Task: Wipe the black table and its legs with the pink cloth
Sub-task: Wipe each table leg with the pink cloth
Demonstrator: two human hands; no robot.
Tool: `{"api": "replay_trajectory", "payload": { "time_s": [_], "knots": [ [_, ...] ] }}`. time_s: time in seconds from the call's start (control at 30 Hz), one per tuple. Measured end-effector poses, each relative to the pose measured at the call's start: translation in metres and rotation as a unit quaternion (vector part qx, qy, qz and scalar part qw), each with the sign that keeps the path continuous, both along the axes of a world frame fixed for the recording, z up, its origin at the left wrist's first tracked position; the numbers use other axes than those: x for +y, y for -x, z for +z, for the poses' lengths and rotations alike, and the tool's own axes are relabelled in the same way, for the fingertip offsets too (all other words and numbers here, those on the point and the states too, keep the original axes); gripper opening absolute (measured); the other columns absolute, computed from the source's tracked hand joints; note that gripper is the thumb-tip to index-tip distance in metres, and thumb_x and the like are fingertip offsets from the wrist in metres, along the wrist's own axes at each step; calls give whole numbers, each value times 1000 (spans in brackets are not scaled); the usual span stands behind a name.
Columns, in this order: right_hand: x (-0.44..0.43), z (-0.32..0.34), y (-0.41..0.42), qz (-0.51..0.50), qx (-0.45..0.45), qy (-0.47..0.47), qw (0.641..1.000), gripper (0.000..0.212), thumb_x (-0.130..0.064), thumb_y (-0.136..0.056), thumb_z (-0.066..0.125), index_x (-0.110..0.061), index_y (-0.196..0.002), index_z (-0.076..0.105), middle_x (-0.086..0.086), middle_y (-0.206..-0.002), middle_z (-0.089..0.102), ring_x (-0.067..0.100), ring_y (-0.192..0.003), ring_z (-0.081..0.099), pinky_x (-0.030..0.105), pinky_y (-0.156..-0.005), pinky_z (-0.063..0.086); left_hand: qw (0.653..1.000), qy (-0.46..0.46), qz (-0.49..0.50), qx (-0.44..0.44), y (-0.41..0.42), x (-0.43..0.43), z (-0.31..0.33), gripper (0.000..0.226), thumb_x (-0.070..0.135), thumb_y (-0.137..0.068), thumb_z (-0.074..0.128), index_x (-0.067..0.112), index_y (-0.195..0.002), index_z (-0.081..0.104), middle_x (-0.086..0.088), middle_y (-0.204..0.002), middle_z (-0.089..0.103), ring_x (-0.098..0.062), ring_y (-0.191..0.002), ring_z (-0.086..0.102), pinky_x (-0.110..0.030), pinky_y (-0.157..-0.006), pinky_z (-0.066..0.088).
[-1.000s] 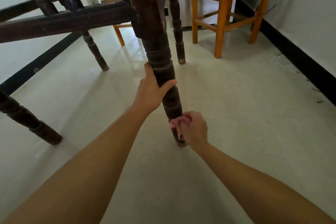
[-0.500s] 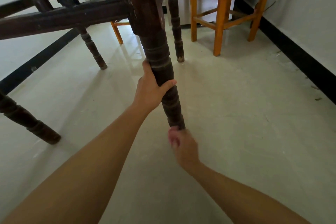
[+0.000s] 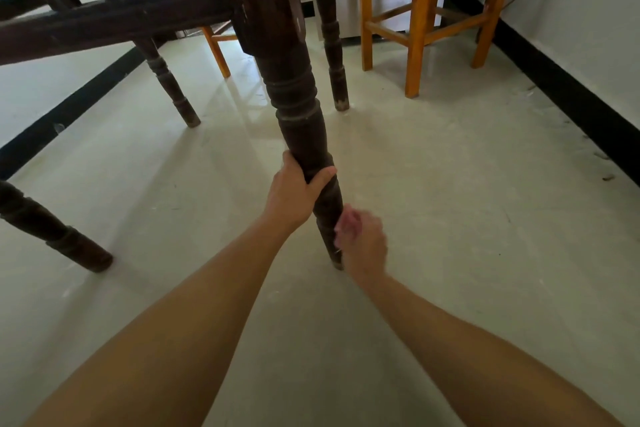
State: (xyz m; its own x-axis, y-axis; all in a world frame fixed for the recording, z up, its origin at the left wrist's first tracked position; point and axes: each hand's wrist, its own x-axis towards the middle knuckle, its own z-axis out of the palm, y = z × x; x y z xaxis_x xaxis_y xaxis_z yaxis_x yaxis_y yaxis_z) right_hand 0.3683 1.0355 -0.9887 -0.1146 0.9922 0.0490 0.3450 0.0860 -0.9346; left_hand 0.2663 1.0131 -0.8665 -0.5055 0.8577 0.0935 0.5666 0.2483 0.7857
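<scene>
Table leg: left hand clamped round its middle. Right hand, closed on pink cloth, has risen from the leg's foot to just above it. Upward wiping stroke likely under way.

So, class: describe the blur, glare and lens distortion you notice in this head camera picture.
Head view: the right hand and pink cloth are motion-blurred; the left hand on the table leg is sharp; the floor shows window glare; the baseboard bows from the wide-angle lens.
</scene>
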Motion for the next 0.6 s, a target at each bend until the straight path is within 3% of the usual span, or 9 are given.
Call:
{"api": "replay_trajectory", "payload": {
  "time_s": [0.1,0.13,0.23,0.3,0.43,0.5,0.6],
  "knots": [
    [-40,-33,16,133,-73,23,988,10,-16,-93,59,-24,-98,56,-7,-100,55,4,-81,57,16,-73,48,1000,-10,-11,7,2,2,-4,56,37,-89,64,14,-132,36,-2,-121,58,-18,-103,57,-28,-84,44],
    [-44,-43,15,153,-96,42,983,6,-20,-95,59,-23,-100,57,-6,-102,55,6,-83,58,19,-76,51,1000,-10,-16,14,3,2,-5,56,37,-89,64,15,-131,36,0,-118,58,-15,-99,55,-28,-83,44],
    [-24,-51,5,72,-58,59,994,7,-25,-93,61,-23,-99,58,-1,-102,59,11,-78,63,30,-73,57,999,-10,-20,36,3,1,-13,58,37,-86,67,16,-129,35,2,-113,57,-13,-96,55,-29,-83,47],
    [-1,-45,-2,19,-36,57,998,7,-18,-93,59,-22,-90,54,-2,-96,58,5,-73,58,19,-62,48,999,-12,-17,39,2,0,-20,58,35,-86,68,17,-128,34,-2,-117,58,-14,-99,56,-30,-84,48],
    [27,-30,-13,-105,14,62,992,3,-20,-98,52,-19,-101,52,-1,-106,50,14,-87,58,18,-66,48,999,-14,-19,43,3,1,-23,58,36,-86,67,18,-129,32,-3,-121,58,-18,-105,58,-32,-87,48],
    [21,-28,-4,-115,29,59,991,10,-24,-99,51,-19,-107,51,-3,-108,46,12,-87,55,15,-64,45,999,-19,-22,45,3,1,-23,57,35,-86,67,18,-128,32,-3,-120,58,-20,-107,59,-33,-88,49],
    [-15,-44,13,-41,14,10,999,4,-23,-96,55,-23,-97,51,-4,-102,48,12,-79,60,20,-64,51,998,-24,-23,47,3,1,-24,55,35,-86,68,19,-126,33,-2,-118,59,-19,-104,61,-35,-89,51]
  ]
}}
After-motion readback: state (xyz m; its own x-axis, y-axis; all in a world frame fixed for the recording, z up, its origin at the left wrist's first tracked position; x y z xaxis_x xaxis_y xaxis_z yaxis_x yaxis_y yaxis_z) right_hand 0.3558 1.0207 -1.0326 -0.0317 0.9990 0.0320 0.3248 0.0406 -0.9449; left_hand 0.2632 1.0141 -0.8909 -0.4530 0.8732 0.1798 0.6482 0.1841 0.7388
